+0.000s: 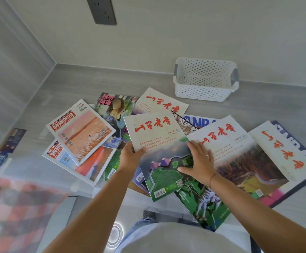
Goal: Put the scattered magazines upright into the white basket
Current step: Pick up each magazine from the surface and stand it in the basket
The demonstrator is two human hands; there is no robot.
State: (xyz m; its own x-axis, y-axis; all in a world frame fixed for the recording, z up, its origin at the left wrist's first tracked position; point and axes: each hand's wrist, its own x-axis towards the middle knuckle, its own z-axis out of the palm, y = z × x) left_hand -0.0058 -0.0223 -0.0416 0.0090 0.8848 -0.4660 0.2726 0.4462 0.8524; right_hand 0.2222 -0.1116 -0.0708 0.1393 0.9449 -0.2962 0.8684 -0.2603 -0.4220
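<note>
The first pick-up is judged to be in hand. The top magazine (159, 136), mid-pile among the scattered magazines (82, 132), is pinched at its left edge by the left grip (130, 156). The right grip (201, 161) is laid flat across its right edge, fingers straight, holding nothing. The white basket (203, 92) stands empty, far right, against the wall (185, 33). Lifting, turning on edge and carriage over bare bench (258, 106) are called for next. The nearest magazines appear to overhang the near edge.
</note>
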